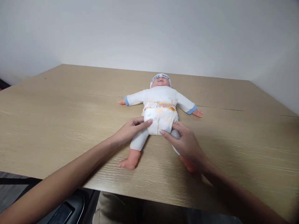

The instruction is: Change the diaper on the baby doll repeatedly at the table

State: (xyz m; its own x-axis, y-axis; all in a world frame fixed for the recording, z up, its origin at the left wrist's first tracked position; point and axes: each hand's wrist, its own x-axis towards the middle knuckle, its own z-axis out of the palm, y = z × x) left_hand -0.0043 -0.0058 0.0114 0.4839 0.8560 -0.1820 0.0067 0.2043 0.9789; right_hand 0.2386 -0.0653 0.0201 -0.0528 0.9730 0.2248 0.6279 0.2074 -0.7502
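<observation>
A baby doll (161, 93) lies on its back on the table, its head away from me and its arms spread. It wears a white suit with blue cuffs and a white cap (161, 77) with blue lettering. Around its hips sits a white diaper (158, 119) with an orange printed band at the waist. My left hand (134, 127) grips the diaper's edge at the left leg opening, thumb on the front. At the opposite leg opening, my right hand (183, 137) pinches the edge, with fingertips tucked under it. That hand partly covers the doll's right-side leg.
The light wood table (70, 124) has a seam running across it behind the doll. A pale wall (149, 34) stands at the far edge. Below the near edge are a dark object with a glossy panel (62, 214) and beige trousers (116, 208).
</observation>
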